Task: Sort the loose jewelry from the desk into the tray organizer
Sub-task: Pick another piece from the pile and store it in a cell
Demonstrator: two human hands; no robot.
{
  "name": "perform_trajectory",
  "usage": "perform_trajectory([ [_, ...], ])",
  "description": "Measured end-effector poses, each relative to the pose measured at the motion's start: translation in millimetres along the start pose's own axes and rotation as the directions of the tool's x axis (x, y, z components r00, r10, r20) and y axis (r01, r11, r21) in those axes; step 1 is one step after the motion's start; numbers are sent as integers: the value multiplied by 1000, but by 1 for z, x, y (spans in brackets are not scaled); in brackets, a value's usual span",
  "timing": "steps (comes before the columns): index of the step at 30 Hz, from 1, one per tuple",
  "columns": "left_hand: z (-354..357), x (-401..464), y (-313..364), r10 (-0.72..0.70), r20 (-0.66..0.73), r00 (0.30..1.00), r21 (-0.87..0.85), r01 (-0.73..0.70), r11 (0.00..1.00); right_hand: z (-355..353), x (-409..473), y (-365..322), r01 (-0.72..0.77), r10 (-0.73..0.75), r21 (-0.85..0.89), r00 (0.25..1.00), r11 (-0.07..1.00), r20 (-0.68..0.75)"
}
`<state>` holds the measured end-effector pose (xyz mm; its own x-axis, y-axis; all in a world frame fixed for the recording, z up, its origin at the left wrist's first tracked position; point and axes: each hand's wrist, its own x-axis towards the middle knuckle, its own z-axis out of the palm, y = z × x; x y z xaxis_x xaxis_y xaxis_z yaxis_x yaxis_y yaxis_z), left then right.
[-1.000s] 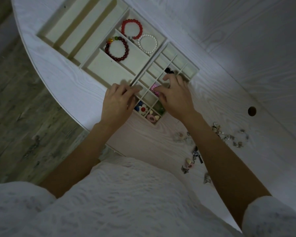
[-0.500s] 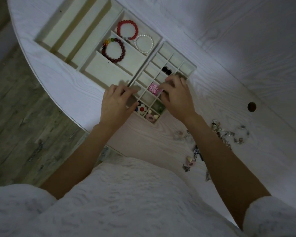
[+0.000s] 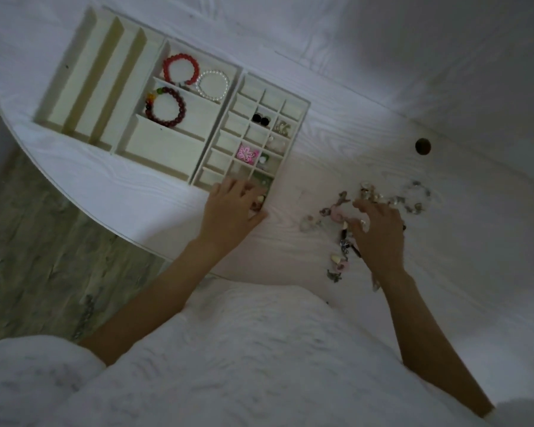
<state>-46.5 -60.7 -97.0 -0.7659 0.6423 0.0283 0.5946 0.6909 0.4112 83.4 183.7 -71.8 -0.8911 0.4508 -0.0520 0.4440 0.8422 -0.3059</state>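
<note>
A cream tray organizer lies on the white desk. Its small-cell grid holds a pink flower piece, black studs and other small items. The middle section holds a red bracelet, a pearl bracelet and a dark red bracelet. My left hand rests on the grid's near corner, fingers over the nearest cells. My right hand lies over the loose jewelry pile to the right, fingers spread and bent down onto it; whether it holds a piece is hidden.
The tray's left section has long bare slots. A round cable hole sits at the right of the desk. The desk's curved edge runs to my left, with wood floor below. More loose charms lie near my right wrist.
My right hand has left the tray's grid and moved right to the loose jewelry pile. The pink flower piece now lies uncovered in its cell. My left hand stays at the tray's near corner.
</note>
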Motion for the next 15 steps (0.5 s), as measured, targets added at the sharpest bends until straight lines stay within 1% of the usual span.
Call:
perform_trajectory([
  [5,1,1,11,48,5,999,37,-48,998,9,11,1,-37,37,54,999,998,11],
  [9,1,2,13,70,5,998,40,-70,997,24,35,-5,-155,142,76,978,985,152],
  [10,1,2,13,68,5,998,39,-68,997,27,40,-8,-155,139,87,977,984,163],
  [13,1,2,17,23,11,1000,42,-23,999,32,52,-16,-91,70,140,987,986,145],
  [15,1,3,20,-17,10,1000,37,17,999,34,59,-21,-40,22,119,989,992,149],
])
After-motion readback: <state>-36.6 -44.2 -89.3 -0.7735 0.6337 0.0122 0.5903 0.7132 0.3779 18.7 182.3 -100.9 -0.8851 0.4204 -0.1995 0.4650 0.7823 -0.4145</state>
